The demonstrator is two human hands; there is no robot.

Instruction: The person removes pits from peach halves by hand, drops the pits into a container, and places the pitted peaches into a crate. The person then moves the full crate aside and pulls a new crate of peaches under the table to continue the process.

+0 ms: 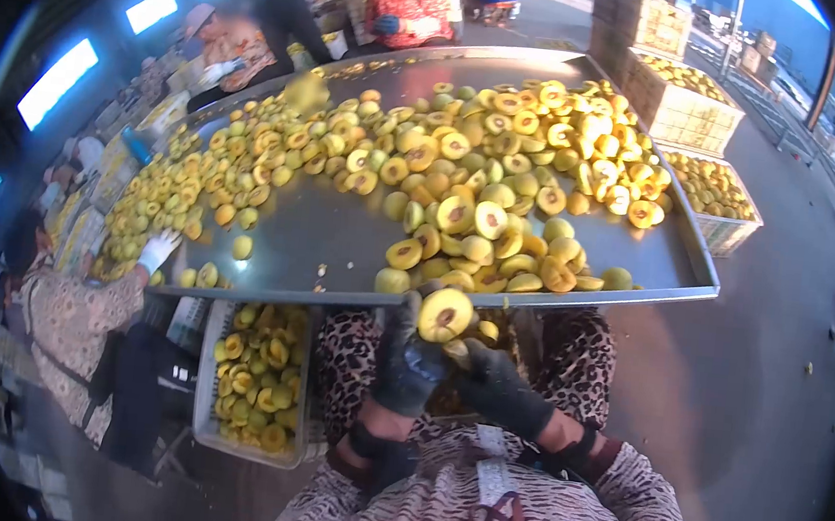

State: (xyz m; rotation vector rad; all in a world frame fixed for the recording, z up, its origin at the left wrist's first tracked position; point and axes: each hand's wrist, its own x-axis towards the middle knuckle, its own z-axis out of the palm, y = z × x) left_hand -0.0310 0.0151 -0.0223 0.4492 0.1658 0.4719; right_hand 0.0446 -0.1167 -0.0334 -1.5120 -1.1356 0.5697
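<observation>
Both of my hands wear dark gloves and are close together above my lap, just below the near edge of the metal tray table (310, 230). My left hand (408, 360) is closed around a halved yellow fruit (445, 315), whose cut face and brown centre face up. My right hand (504, 387) is closed beside it, its fingertips by a small yellowish piece (456, 349); what it grips is too small to make out. Many halved fruits (487, 220) lie heaped on the table just beyond my hands.
A crate of fruit halves (260, 386) stands at my left. Beside it a co-worker (79, 328) reaches a white-gloved hand to the table. Another person in red (407, 8) sits across. Fruit crates (684, 100) are stacked at the right.
</observation>
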